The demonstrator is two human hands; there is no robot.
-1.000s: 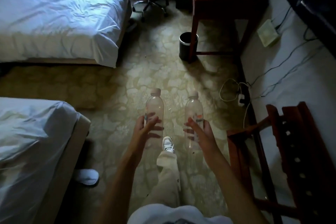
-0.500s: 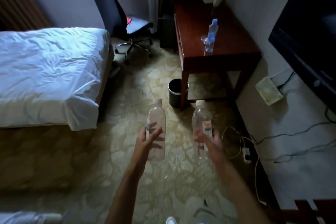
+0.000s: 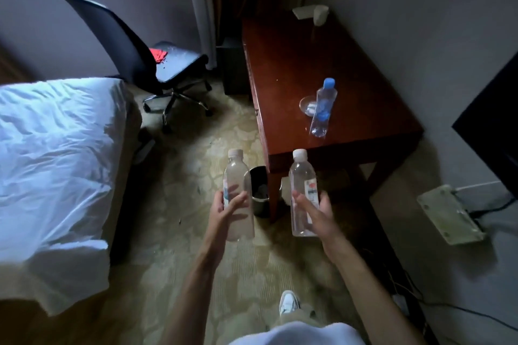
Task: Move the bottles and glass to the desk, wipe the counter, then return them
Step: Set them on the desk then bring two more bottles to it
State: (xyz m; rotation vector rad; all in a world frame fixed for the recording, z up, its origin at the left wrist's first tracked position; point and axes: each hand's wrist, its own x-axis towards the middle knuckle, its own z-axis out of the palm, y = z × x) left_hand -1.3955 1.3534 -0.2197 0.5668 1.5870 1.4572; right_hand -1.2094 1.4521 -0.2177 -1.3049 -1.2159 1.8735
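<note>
My left hand point(image 3: 225, 209) grips a clear plastic bottle with a white cap point(image 3: 236, 176), held upright over the carpet. In my right hand point(image 3: 316, 211) is a second clear white-capped bottle point(image 3: 301, 176) with a small label, also upright. Both are just short of the near edge of the dark red wooden desk point(image 3: 350, 70). On the desk stands a blue-capped bottle point(image 3: 323, 108), and a clear glass point(image 3: 308, 105) sits right behind it, partly hidden.
A black waste bin point(image 3: 259, 190) stands by the desk's near left leg. An office chair point(image 3: 145, 64) is at the back left, a white bed point(image 3: 56, 154) on the left. Cables and a wall box point(image 3: 451, 214) lie along the right wall under a dark screen point(image 3: 493, 126).
I have walked forward with both bottles; the desk is much closer and the view has tilted up. Both hands keep their hold.
</note>
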